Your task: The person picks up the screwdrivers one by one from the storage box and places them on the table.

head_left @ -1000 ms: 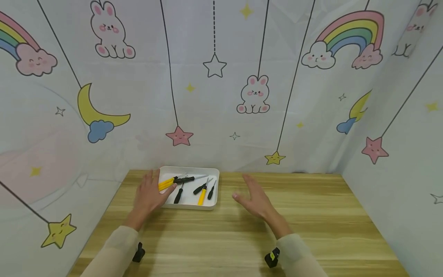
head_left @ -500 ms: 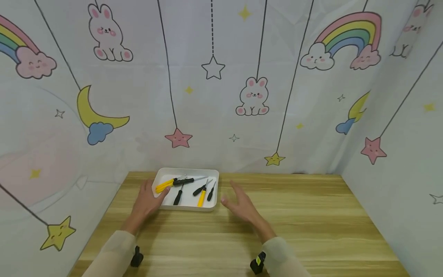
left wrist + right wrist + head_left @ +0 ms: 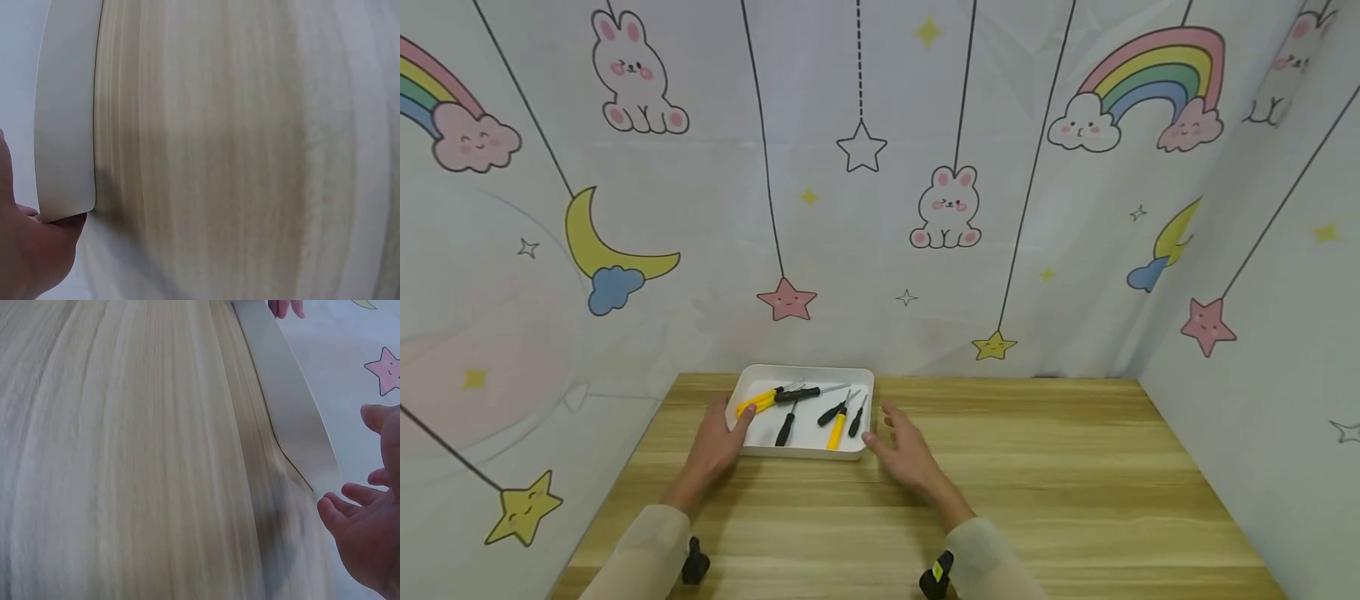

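A white tray sits at the back left of the wooden table. In it lie several screwdrivers, some with yellow handles and some with black handles. My left hand lies flat beside the tray's left side, its thumb touching the near left corner of the rim; the left wrist view shows the hand against the tray wall. My right hand is spread open by the tray's near right corner. In the right wrist view its fingers are just short of the tray wall.
Fabric walls printed with rabbits, stars and rainbows close in the table at the back, left and right. Bare wood stretches from the tray to the right and toward the front edge.
My right hand has moved left from the middle of the table to the tray's right corner. My left hand has slid back off the tray's inside to its left rim.
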`<state>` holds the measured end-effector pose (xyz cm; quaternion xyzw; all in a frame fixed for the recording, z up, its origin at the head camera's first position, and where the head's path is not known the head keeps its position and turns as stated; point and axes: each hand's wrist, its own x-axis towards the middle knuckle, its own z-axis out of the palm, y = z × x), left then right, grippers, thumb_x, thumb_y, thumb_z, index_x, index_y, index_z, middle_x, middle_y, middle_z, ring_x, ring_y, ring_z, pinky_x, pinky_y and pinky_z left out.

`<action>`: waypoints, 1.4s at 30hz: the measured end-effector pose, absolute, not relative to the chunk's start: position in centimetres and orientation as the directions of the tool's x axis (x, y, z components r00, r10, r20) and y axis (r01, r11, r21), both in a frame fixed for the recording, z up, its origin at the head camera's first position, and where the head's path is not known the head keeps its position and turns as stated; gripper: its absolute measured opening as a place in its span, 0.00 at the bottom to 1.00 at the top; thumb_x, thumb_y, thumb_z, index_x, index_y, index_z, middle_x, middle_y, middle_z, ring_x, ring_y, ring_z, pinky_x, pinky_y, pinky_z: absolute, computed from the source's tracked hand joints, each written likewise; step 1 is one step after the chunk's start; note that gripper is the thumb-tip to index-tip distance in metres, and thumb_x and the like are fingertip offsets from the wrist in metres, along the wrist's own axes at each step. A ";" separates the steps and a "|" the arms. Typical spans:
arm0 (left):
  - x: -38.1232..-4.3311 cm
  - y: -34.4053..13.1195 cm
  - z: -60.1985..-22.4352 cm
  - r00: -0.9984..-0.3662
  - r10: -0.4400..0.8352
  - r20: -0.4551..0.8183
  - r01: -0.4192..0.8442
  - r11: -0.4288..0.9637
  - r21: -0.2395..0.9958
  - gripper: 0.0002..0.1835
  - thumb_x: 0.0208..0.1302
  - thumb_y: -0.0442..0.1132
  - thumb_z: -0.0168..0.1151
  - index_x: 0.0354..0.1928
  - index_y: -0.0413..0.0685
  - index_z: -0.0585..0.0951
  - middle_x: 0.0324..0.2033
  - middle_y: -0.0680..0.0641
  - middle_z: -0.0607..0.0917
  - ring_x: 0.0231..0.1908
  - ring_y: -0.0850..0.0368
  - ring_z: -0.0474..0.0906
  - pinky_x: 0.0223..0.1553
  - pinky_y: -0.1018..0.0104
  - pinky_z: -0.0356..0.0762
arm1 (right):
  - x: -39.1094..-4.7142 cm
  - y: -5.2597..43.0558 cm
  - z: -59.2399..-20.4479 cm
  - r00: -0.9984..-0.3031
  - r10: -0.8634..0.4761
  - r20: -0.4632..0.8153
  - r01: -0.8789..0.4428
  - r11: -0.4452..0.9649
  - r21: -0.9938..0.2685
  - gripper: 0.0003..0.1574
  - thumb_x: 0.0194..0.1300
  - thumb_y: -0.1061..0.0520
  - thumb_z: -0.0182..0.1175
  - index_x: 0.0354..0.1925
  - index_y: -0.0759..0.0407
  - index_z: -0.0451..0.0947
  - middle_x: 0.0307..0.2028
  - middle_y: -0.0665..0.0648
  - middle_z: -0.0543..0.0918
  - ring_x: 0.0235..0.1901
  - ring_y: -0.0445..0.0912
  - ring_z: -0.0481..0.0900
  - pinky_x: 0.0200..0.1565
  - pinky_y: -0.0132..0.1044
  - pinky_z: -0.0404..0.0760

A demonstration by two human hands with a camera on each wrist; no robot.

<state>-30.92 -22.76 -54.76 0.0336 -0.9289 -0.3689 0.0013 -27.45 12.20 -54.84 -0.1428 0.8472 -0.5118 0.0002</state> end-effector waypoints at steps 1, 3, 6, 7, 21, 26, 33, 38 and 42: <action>-30.9 -22.8 -54.9 -0.997 -0.068 -0.029 -0.069 0.721 0.690 0.49 0.83 0.64 0.41 0.81 0.25 0.46 0.78 0.23 0.52 0.77 0.25 0.51 0.78 0.33 0.48 | -27.4 12.0 -55.0 -0.961 -0.238 0.144 -0.237 0.431 -0.871 0.49 0.79 0.46 0.61 0.82 0.67 0.53 0.78 0.70 0.63 0.72 0.68 0.68 0.70 0.62 0.72; -30.9 -22.8 -54.9 -0.997 -0.073 -0.032 -0.075 0.717 0.693 0.49 0.82 0.64 0.42 0.81 0.26 0.48 0.78 0.23 0.54 0.77 0.25 0.52 0.78 0.32 0.49 | -27.5 11.7 -55.2 -0.962 -0.240 0.129 -0.224 0.428 -0.876 0.48 0.79 0.47 0.61 0.82 0.68 0.53 0.78 0.69 0.63 0.73 0.66 0.69 0.70 0.60 0.73; -30.8 -22.7 -55.1 -0.997 -0.072 -0.027 -0.070 0.722 0.688 0.48 0.82 0.64 0.44 0.81 0.27 0.50 0.78 0.23 0.55 0.77 0.25 0.52 0.78 0.33 0.50 | -27.4 11.3 -55.4 -0.954 -0.265 0.141 -0.246 0.422 -0.873 0.46 0.79 0.51 0.60 0.81 0.71 0.54 0.75 0.72 0.67 0.70 0.66 0.72 0.68 0.59 0.75; -30.8 -22.7 -55.1 -0.997 -0.071 -0.024 -0.068 0.725 0.686 0.48 0.82 0.63 0.44 0.81 0.27 0.50 0.78 0.24 0.54 0.77 0.26 0.52 0.78 0.33 0.50 | -27.4 11.1 -55.4 -0.950 -0.276 0.145 -0.256 0.422 -0.870 0.45 0.80 0.53 0.60 0.81 0.71 0.54 0.74 0.73 0.68 0.69 0.66 0.73 0.68 0.59 0.76; -30.8 -22.6 -55.9 -0.994 -0.104 -0.039 -0.103 0.723 0.683 0.49 0.81 0.63 0.47 0.83 0.30 0.47 0.80 0.25 0.52 0.78 0.26 0.50 0.78 0.33 0.49 | -27.0 10.4 -55.5 -0.931 -0.338 0.138 -0.302 0.500 -0.812 0.40 0.79 0.64 0.54 0.80 0.77 0.51 0.75 0.75 0.64 0.76 0.63 0.64 0.75 0.57 0.65; -30.8 -22.6 -56.0 -0.994 -0.102 -0.034 -0.097 0.716 0.692 0.49 0.81 0.62 0.47 0.83 0.30 0.47 0.80 0.25 0.52 0.78 0.26 0.50 0.78 0.34 0.49 | -27.0 10.3 -55.5 -0.936 -0.337 0.102 -0.276 0.523 -0.806 0.39 0.81 0.61 0.53 0.80 0.76 0.52 0.76 0.73 0.64 0.77 0.62 0.63 0.76 0.57 0.64; -30.8 -22.4 -55.8 -0.992 -0.116 -0.059 -0.122 0.677 0.725 0.50 0.81 0.66 0.45 0.83 0.31 0.46 0.81 0.26 0.50 0.79 0.27 0.47 0.79 0.35 0.46 | -27.1 10.4 -55.2 -0.939 -0.333 0.092 -0.267 0.532 -0.804 0.39 0.81 0.61 0.54 0.80 0.75 0.53 0.77 0.73 0.64 0.77 0.63 0.63 0.76 0.58 0.64; -30.5 -22.2 -55.5 -0.989 -0.116 -0.087 -0.142 0.643 0.752 0.51 0.80 0.68 0.45 0.84 0.34 0.45 0.81 0.28 0.49 0.80 0.27 0.46 0.79 0.34 0.45 | -27.0 10.7 -55.3 -0.942 -0.326 0.082 -0.254 0.529 -0.809 0.39 0.81 0.61 0.54 0.80 0.74 0.54 0.77 0.71 0.65 0.76 0.60 0.65 0.75 0.55 0.66; -30.3 -21.7 -55.3 -0.990 -0.109 -0.084 -0.134 0.630 0.765 0.51 0.80 0.67 0.46 0.84 0.34 0.46 0.81 0.28 0.50 0.80 0.28 0.46 0.79 0.35 0.45 | -26.9 11.2 -55.2 -0.944 -0.319 0.087 -0.250 0.515 -0.820 0.40 0.80 0.61 0.55 0.80 0.74 0.54 0.75 0.71 0.68 0.75 0.60 0.67 0.74 0.54 0.68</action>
